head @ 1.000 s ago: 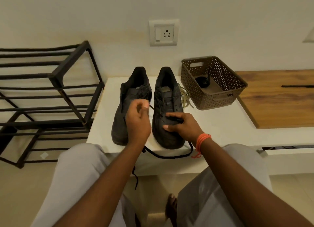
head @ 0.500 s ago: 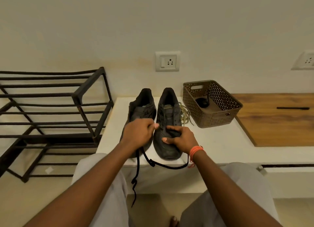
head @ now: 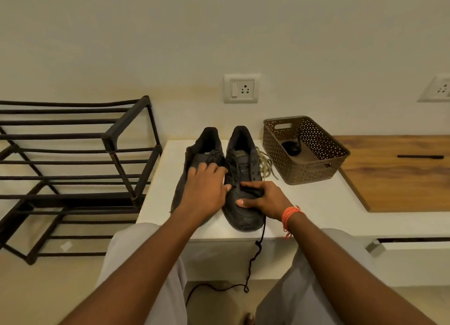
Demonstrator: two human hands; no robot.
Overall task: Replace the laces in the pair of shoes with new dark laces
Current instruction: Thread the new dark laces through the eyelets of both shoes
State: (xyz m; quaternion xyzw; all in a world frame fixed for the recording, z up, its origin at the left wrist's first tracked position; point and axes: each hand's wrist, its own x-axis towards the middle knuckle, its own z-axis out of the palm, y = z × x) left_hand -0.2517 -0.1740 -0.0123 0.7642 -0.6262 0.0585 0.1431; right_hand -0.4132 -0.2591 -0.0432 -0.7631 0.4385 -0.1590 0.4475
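Observation:
Two black shoes stand side by side on a white ledge [head: 306,203], toes toward me. My left hand [head: 207,190] lies over the left shoe [head: 204,151] with its fingers spread, and its thumb reaches toward the right shoe [head: 243,154]. My right hand [head: 265,198] grips the right shoe across its forefoot, thumb on the near side. A dark lace [head: 261,229] comes out beside the right shoe's toe, hangs over the ledge edge and trails onto the floor. Pale old laces [head: 266,162] lie beside the right shoe.
A brown perforated basket [head: 314,169] right of the shoes holds a dark lace bundle [head: 292,148]. A black metal shoe rack [head: 73,154] stands at the left. A wooden panel [head: 401,178] with a black pen [head: 420,156] lies at the right. My knees are below the ledge.
My left hand let go of the dark lace and came down flat over the left shoe. The lace now hangs at the right of the toe. My right hand stays on the right shoe.

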